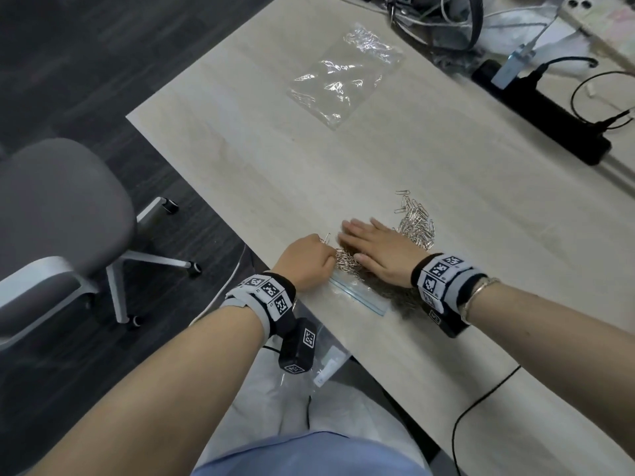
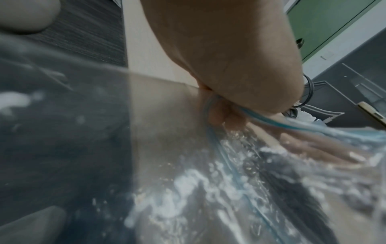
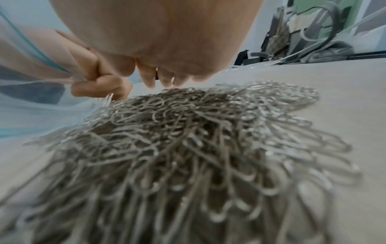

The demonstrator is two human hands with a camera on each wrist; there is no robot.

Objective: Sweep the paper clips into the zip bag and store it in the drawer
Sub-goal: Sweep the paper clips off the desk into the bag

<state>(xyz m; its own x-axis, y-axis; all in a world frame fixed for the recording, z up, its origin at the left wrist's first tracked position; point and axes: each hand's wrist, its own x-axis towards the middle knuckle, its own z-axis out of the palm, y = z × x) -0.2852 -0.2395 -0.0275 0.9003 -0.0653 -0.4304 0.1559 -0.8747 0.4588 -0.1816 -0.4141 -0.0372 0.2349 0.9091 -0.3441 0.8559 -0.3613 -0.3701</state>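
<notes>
A heap of silver paper clips (image 1: 417,225) lies on the pale table (image 1: 240,159) near its front-left edge. My right hand (image 1: 371,245) lies flat on the heap with straight fingers pointing left. My left hand (image 1: 309,259) pinches the mouth of a clear zip bag (image 1: 357,293) with a blue zip strip, held at the table edge beside the clips. In the left wrist view the fingers (image 2: 221,115) curl round the blue zip edge of the bag (image 2: 188,181). The right wrist view shows the paper clips (image 3: 188,140) spread under my palm up to the bag (image 3: 31,107).
A second crumpled clear bag (image 1: 343,77) lies farther back on the table. A black power strip (image 1: 549,111), cables and a phone (image 1: 591,18) crowd the back right. A grey office chair (image 1: 62,214) stands left of the table. A black cable (image 1: 481,400) crosses the near corner.
</notes>
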